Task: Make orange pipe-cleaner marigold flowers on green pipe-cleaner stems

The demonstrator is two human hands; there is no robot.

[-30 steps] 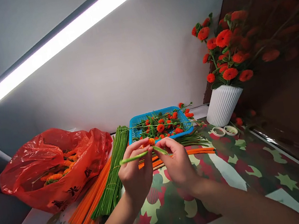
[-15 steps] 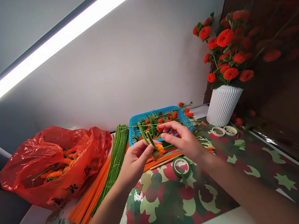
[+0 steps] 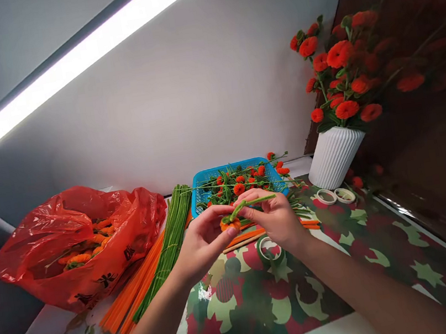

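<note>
Between thumb and fingers, my left hand (image 3: 205,241) grips the orange head of a pipe-cleaner flower (image 3: 228,223). Its fuzzy green stem (image 3: 249,202) points off to the right, and my right hand (image 3: 274,216) pinches that stem with thumb and fingers. Both hands are above the table, in front of a blue basket (image 3: 197,183) that holds several small red flowers with green stems. Below my right hand a roll of green tape (image 3: 270,250) lies on the patterned cover.
A red plastic bag (image 3: 58,214) of orange flowers stands left, beside bundles of green pipe cleaners (image 3: 175,213) and orange pipe cleaners (image 3: 141,291). At right stand a white vase (image 3: 336,158) of red flowers and two tape rolls (image 3: 335,196). A lit lamp (image 3: 97,52) hangs above.
My right hand has come down and left onto the green stem. The stem, upright before, now lies over to the right, and the orange head has tipped in my left hand.
</note>
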